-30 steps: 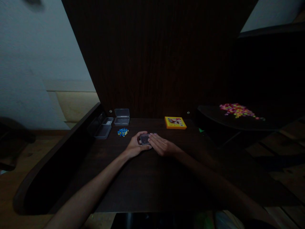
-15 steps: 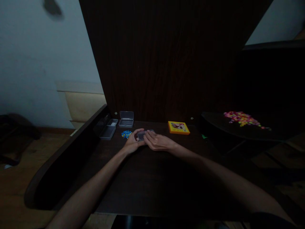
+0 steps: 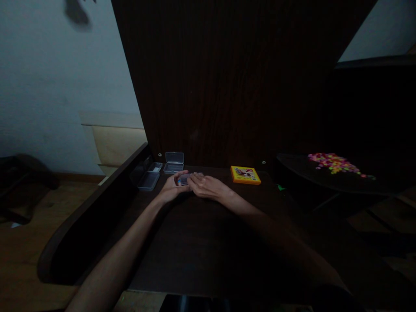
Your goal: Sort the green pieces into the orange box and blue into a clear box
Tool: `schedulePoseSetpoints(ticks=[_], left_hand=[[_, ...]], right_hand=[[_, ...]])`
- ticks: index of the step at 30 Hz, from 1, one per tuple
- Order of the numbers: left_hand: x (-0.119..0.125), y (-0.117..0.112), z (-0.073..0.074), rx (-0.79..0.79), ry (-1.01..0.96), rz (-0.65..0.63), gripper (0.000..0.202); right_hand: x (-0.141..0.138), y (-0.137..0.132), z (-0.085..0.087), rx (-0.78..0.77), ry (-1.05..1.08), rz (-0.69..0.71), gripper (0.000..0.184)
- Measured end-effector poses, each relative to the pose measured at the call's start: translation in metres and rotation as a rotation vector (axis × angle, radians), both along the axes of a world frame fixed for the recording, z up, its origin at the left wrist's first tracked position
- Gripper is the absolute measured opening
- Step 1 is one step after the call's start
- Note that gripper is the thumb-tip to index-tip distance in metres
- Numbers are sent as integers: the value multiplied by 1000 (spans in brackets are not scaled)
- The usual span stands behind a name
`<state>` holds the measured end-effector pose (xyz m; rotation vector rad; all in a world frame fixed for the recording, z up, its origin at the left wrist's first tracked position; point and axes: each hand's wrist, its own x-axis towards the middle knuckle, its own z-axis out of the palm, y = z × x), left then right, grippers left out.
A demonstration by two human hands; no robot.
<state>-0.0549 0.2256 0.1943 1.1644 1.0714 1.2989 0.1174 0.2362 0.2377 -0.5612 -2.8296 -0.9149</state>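
A small clear plastic box (image 3: pixel 184 178) is between my two hands, low over the dark desk. My left hand (image 3: pixel 171 187) grips its left side, thumb and fingers curled around it. From the right, my right hand (image 3: pixel 206 186) closes on the box, its fingers over the top and right end. A bit of blue shows at the box's left end; whether it lies inside or behind cannot be made out. The pile of small blue and yellow pieces seen earlier is hidden by my left hand and the box.
An open clear case (image 3: pixel 174 168) stands at the desk's back edge, with an open clear box (image 3: pixel 149 180) by the left side panel. A yellow-orange box (image 3: pixel 245 175) lies at back right. Several pink and yellow pieces (image 3: pixel 334 164) cover the right-hand shelf.
Both hands have shifted left with the clear box, over where the blue and yellow pile lay. The view has moved slightly.
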Motion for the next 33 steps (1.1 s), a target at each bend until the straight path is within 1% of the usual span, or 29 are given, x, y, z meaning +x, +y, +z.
schedulePoseSetpoints(ticks=[2, 5, 9, 15, 20, 22, 24, 26, 28, 30, 33], left_hand=[[-4, 0, 1, -9, 24, -13, 73], [-8, -1, 4, -12, 53, -4, 71], [-8, -1, 5, -26, 27, 16, 68], [-6, -1, 2, -61, -30, 9, 68], [-6, 0, -1, -65, -46, 4, 71], [-7, -1, 0, -51, -31, -4, 73], [-7, -2, 2, -33, -15, -10, 73], [-8, -5, 7, -9, -17, -12, 72], [-7, -7, 11, 22, -28, -13, 69], [-6, -8, 13, 51, -41, -3, 67], [-5, -9, 12, 59, -68, 7, 67]], right_hand=[[-4, 0, 0, -53, 27, -48, 27], [-6, -1, 1, -101, 59, -76, 28], [-5, -4, 2, -107, 60, -75, 27], [-7, -6, -3, -108, 65, -74, 26], [-6, 0, -3, -195, 76, -72, 25], [-1, 7, -2, -263, 117, -34, 25], [5, 14, 0, -324, 194, 42, 28], [10, 20, 1, -341, 284, 130, 31], [13, 24, 2, -323, 356, 190, 33], [12, 24, 2, -299, 386, 203, 32], [9, 20, 2, -270, 356, 168, 28]])
